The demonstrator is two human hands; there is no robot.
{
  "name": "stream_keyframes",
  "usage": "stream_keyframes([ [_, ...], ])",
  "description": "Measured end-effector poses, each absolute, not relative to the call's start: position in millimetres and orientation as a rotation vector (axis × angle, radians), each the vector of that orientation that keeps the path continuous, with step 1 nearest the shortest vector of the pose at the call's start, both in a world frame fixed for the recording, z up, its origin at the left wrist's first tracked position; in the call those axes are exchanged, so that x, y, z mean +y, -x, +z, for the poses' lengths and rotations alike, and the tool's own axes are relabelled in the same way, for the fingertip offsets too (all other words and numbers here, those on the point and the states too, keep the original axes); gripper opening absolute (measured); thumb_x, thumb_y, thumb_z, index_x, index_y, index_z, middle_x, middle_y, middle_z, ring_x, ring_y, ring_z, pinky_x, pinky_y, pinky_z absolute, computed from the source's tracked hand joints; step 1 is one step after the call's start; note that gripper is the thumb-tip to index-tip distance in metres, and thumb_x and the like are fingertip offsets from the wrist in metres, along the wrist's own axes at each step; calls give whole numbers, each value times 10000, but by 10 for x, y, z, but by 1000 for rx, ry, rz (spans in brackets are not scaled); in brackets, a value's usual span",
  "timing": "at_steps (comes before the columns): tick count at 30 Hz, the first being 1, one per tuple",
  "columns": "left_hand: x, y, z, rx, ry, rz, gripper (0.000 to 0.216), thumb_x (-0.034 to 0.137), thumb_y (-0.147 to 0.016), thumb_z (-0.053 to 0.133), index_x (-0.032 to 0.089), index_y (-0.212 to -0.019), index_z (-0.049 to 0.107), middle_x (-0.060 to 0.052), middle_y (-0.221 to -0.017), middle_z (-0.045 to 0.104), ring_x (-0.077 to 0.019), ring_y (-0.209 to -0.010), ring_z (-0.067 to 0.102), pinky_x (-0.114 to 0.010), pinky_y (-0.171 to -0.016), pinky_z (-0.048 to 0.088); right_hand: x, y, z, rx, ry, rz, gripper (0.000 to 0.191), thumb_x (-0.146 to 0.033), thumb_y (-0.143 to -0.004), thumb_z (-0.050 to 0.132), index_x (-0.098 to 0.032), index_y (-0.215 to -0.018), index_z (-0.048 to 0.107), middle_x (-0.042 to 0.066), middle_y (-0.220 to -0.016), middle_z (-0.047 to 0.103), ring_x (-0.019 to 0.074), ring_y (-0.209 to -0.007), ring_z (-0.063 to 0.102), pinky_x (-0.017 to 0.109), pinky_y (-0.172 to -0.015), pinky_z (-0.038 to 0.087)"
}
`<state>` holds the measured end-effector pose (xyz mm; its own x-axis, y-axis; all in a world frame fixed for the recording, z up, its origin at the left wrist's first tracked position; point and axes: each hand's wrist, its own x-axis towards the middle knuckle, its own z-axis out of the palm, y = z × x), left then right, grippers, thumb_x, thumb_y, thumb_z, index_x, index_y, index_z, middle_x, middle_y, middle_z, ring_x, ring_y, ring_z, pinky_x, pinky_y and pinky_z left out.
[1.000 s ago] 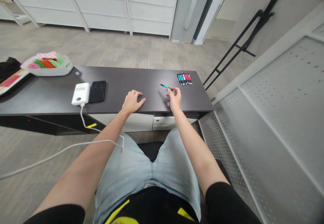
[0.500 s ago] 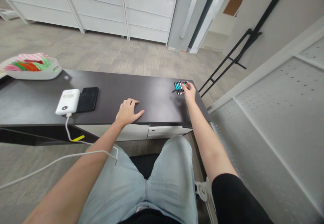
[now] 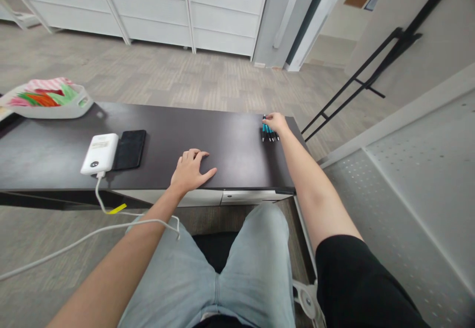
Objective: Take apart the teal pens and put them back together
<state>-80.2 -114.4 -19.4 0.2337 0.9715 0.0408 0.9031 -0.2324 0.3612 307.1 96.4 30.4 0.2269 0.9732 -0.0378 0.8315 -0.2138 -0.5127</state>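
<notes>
Several black and teal pens (image 3: 270, 132) lie side by side near the far right corner of the dark tabletop (image 3: 230, 145). My right hand (image 3: 276, 121) is over their far ends, with thumb and finger pinched on the pen (image 3: 264, 129) at the left end of the row. That pen points toward me, roughly in line with the others. The hand covers the upper parts of the other pens. My left hand (image 3: 190, 170) rests on the tabletop near its front edge, fingers spread and holding nothing.
A white power bank (image 3: 99, 152) with a white cable (image 3: 98, 189) lies left, beside a black phone-like slab (image 3: 129, 149). A white basket (image 3: 70, 110) with colourful items stands at the far left. A grey perforated panel (image 3: 419, 194) rises on the right.
My right hand has turned the pen from slanting across the row to lying along its left end. My left hand stays on the tabletop. The view has shifted slightly.
</notes>
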Motion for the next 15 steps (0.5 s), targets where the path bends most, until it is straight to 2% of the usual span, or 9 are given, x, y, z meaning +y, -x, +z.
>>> stream_keyframes([
  [5,-1151,796,-177,1762,-2247,348,711,642,-1127,572,201,-1669,705,-258,-1664,656,-504,-1562,594,-662,-1341,546,1003,-3023,293,-1751,2255,417,254,-260,-1086,866,-237,-1324,953,184,-1488,907,389,-1495,838,501,-1316,656],
  [9,-1156,790,-157,1768,-2242,347,690,635,-1124,581,227,-1668,703,-241,-1672,660,-498,-1560,601,-654,-1342,553,961,-2988,381,-1799,2313,356,283,-266,-1087,902,-230,-1363,956,199,-1505,897,413,-1492,835,525,-1304,666],
  [15,-1154,787,-151,1777,-2241,365,669,631,-1111,608,249,-1651,715,-233,-1667,668,-495,-1563,613,-642,-1347,559,827,-2925,492,-1847,2352,306,305,-271,-1113,891,-226,-1412,939,205,-1512,890,404,-1490,826,483,-1284,661],
])
